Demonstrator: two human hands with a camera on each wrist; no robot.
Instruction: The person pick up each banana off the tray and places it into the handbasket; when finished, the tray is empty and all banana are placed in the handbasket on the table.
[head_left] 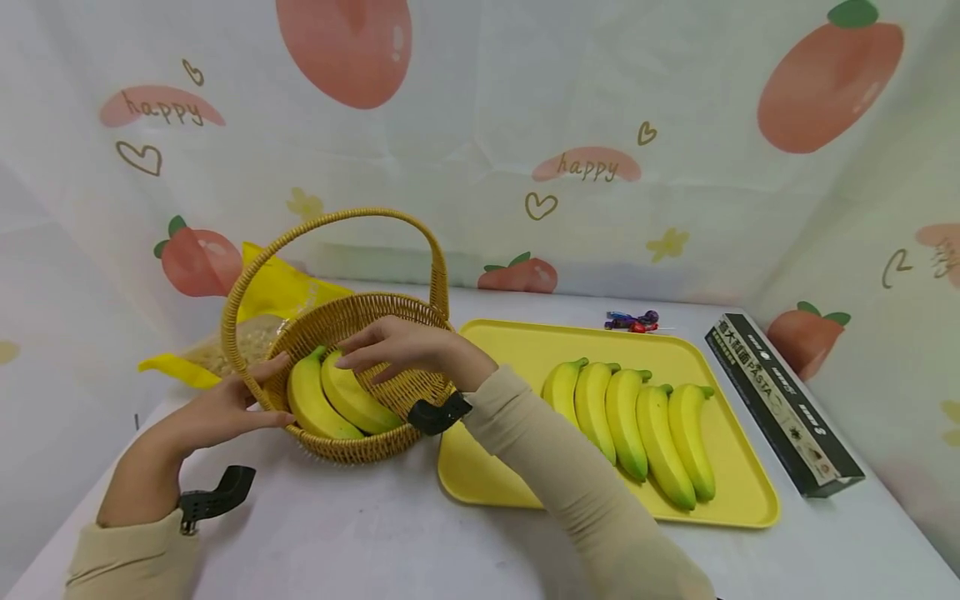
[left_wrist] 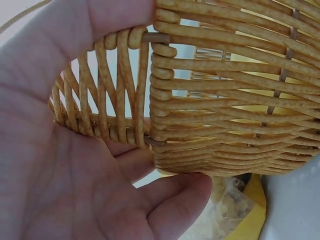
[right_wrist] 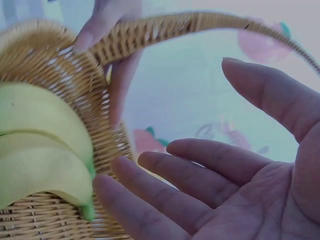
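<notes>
A wicker basket with a tall arched handle holds two bananas lying side by side. At its left side, my left hand grips the basket where the handle meets the rim; the left wrist view shows the thumb and fingers on either side of the handle's base. My right hand hovers over the basket's opening, holding nothing. In the right wrist view its fingers are spread and fairly straight, close to the banana stems but seemingly apart from them.
Right of the basket lies a yellow tray with several bananas in a row, partly behind my right forearm. A black pasta box sits beyond it. Wrapped candies lie behind the tray. A yellow pasta bag stands behind the basket.
</notes>
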